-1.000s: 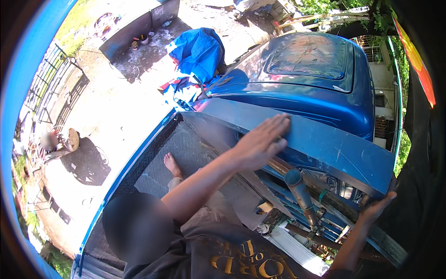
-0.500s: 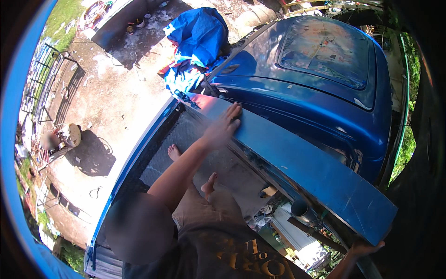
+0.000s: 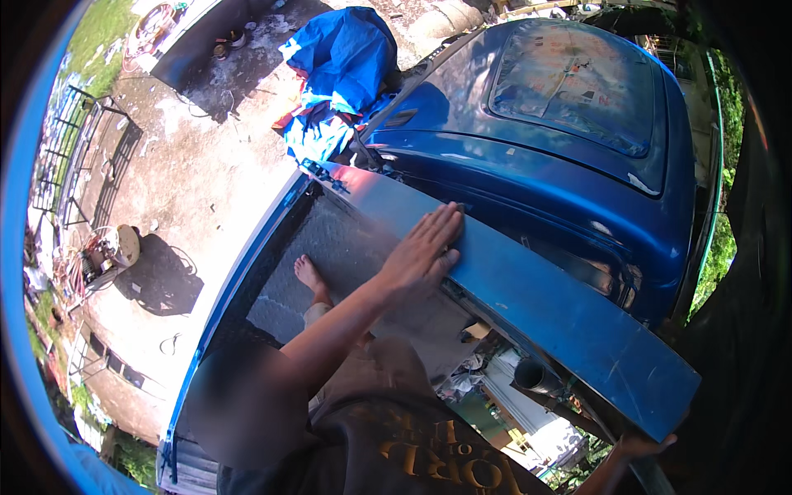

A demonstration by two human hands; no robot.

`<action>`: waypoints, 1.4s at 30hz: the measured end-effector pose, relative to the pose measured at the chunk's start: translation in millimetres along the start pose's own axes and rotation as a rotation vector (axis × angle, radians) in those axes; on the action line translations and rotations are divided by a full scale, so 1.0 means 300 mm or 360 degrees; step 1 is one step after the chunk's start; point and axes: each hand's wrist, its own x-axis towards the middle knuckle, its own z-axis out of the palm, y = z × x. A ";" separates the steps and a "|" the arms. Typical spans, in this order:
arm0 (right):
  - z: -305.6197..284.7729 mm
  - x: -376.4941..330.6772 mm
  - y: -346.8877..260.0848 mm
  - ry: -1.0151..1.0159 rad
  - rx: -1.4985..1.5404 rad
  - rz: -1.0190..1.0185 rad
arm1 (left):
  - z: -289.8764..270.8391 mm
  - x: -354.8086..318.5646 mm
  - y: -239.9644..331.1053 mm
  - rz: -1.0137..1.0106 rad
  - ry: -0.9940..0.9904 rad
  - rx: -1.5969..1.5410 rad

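Observation:
A long blue metal panel [image 3: 544,301] runs slantwise from the upper middle to the lower right. My left hand [image 3: 425,247] lies flat on its upper face near the inner edge, fingers stretched out together and nothing held. At the lower right, my right hand [image 3: 648,445] grips the panel's near end from beneath at the corner; some of its fingers are hidden by the panel. Just beyond the panel stands a blue vehicle cab [image 3: 528,173], with a narrow dark gap between them. My bare foot [image 3: 309,272] rests on the grey bed floor inside the panel.
A crumpled blue tarp [image 3: 342,62] lies beyond the panel's far end. On the left are a black metal frame [image 3: 78,157] and a round container [image 3: 125,245] beside coiled hoses. Under the panel's near part sits a dark round pipe [image 3: 535,375].
My left hand has slid rightward and nearer along the panel's top, its fingers still flat. My right hand stays at the near corner. The view has shifted slightly.

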 end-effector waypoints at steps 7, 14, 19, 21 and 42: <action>-0.060 0.036 0.023 -0.0665 -0.0066 -0.0098 | -0.067 -0.032 -0.266 -0.0294 -0.0045 -0.0014; 0.257 -0.020 0.002 -0.0436 -0.0549 -0.0454 | 0.128 0.119 0.811 0.1171 -0.0270 0.0011; 0.251 -0.004 -0.013 -0.0604 -0.0377 -0.0529 | 0.136 0.043 0.871 0.1095 -0.0306 -0.0054; 0.246 -0.016 0.005 -0.0570 -0.0419 -0.0531 | 0.060 -0.028 0.518 0.0562 -0.0248 0.0096; 0.326 -0.026 -0.074 -0.0635 -0.0231 -0.0503 | 0.192 0.024 1.086 0.1107 -0.0037 0.0138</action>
